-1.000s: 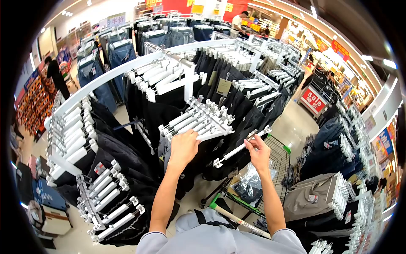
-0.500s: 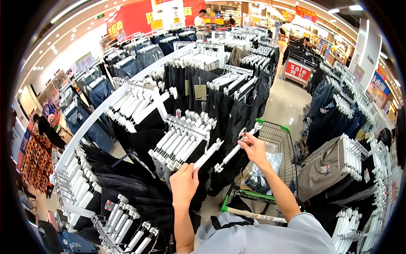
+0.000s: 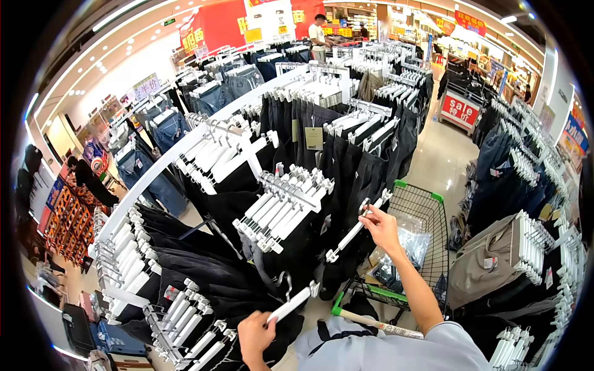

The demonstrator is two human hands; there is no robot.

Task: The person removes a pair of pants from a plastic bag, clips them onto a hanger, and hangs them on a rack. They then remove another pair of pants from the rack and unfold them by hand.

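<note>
My left hand (image 3: 256, 337), low near my body, is closed around one end of a white clip hanger (image 3: 293, 303). Its metal hook sticks up, and dark cloth lies beneath it. Farther forward, my right hand (image 3: 380, 229) pinches the hook of a second white clip hanger (image 3: 348, 240), which slants down to the left. Black trousers (image 3: 337, 272) seem to hang under that one, though dark garments merge there. Between and beyond my hands, a rack arm carries a packed row of white hangers (image 3: 288, 204).
A shopping cart (image 3: 427, 213) with plastic-wrapped packages (image 3: 402, 247) stands by my right arm. A curved white rack rail (image 3: 167, 164) runs along the left. Grey-brown trousers (image 3: 482, 263) hang at right. A red sale sign (image 3: 459, 109) and a person (image 3: 317, 38) are farther off.
My left hand has drawn its hanger down towards my body, away from the packed row. My right hand keeps its hold on the other hanger. The whole view has shifted slightly.
</note>
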